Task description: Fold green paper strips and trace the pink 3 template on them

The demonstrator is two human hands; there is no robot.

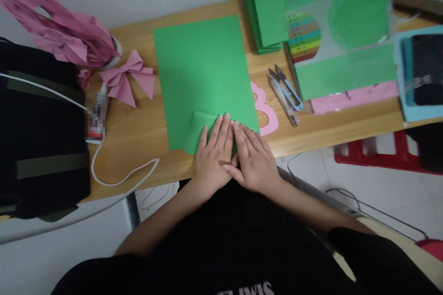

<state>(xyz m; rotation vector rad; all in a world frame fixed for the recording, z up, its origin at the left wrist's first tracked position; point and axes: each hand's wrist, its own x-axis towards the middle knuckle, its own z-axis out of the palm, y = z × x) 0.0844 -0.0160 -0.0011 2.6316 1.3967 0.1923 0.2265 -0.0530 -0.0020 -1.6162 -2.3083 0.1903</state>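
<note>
A smaller piece of green paper (198, 125) lies over the near edge of a large green sheet (204, 64) on the wooden table. My left hand (215, 150) rests flat on the smaller piece with its fingers stretched out. Beside it, my right hand (254, 154) lies palm down too, fingers extended, its thumb touching the left hand. Much of the smaller piece is hidden beneath both hands. A pink paper cut-out (272, 120) with scalloped edges sticks out from under the large sheet's right side.
Blue thread snips (289, 87) and a clear-handled cutter (284, 101) lie at right, near packaged green paper (346, 73) and folded green strips (268, 7). To the left are a pink paper bow (129, 76), a glue tube (98, 113), a white cable (121, 179) and a black bag (41, 133).
</note>
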